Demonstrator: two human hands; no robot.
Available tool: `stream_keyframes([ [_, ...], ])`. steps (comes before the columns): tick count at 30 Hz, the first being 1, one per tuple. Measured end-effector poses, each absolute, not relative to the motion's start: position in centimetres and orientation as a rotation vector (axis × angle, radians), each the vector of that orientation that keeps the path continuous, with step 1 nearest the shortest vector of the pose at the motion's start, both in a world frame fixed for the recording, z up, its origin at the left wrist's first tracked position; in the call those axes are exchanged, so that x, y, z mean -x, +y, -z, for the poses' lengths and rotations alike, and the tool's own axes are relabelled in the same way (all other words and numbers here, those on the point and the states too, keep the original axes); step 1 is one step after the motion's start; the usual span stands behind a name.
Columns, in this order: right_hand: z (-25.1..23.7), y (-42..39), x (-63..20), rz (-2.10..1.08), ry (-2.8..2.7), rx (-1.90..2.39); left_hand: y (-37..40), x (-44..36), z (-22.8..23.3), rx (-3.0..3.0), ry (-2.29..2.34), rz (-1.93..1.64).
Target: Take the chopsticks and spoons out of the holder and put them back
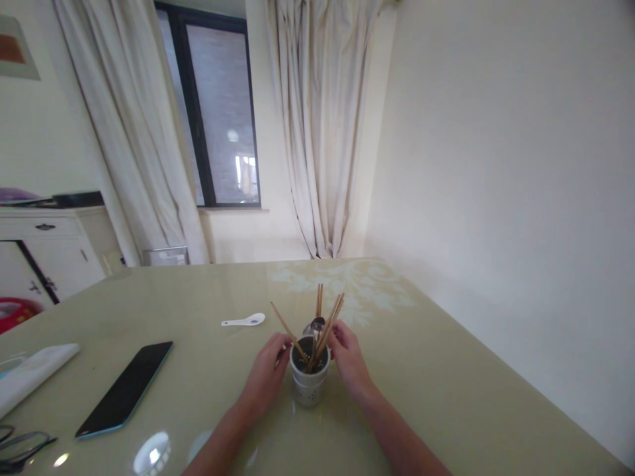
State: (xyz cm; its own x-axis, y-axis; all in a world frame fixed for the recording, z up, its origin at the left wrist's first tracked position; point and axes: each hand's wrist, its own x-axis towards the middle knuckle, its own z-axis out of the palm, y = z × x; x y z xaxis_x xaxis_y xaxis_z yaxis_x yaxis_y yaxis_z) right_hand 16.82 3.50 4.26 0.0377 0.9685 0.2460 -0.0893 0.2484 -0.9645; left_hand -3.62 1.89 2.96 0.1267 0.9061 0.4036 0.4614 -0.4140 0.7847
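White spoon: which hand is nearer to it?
Left. The left hand is slightly right of the white spoon, nearer the camera; the right hand is farther right, across the cup.

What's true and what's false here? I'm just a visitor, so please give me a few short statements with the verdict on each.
1. The left hand and the right hand are on opposite sides of the container. True.
2. The container is tipped over on its side. False: it stands upright on the table.
3. Chopsticks stick up out of the container. True.
4. A white spoon lies on the table, apart from both hands. True.
5. The spoon touches the container. False: there is a gap between them.
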Motion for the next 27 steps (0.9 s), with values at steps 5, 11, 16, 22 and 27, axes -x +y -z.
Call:
stream_keyframes([
  [5,-3.9,3.5,-16.6,-0.939,-1.342,0.925,1.6,3.1,-3.1,-1.990,1.261,-1.139],
  [11,-6.3,3.8,-20.0,-0.517,-1.141,0.995,3.4,6.4,-2.0,-2.147,1.842,-1.120],
  [16,-9.3,3.3,-23.2,-0.267,-0.914,0.847,4.3,9.6,-0.8,-2.279,2.288,-0.795],
  [22,-10.1,1.5,-21.7,-0.430,-0.956,0.635,4.6,9.7,0.0,-2.258,2.369,-0.637],
  [27,-9.4,-0.2,-19.0,-0.538,-1.337,0.671,4.5,9.6,-0.6,-2.252,2.378,-0.612],
])
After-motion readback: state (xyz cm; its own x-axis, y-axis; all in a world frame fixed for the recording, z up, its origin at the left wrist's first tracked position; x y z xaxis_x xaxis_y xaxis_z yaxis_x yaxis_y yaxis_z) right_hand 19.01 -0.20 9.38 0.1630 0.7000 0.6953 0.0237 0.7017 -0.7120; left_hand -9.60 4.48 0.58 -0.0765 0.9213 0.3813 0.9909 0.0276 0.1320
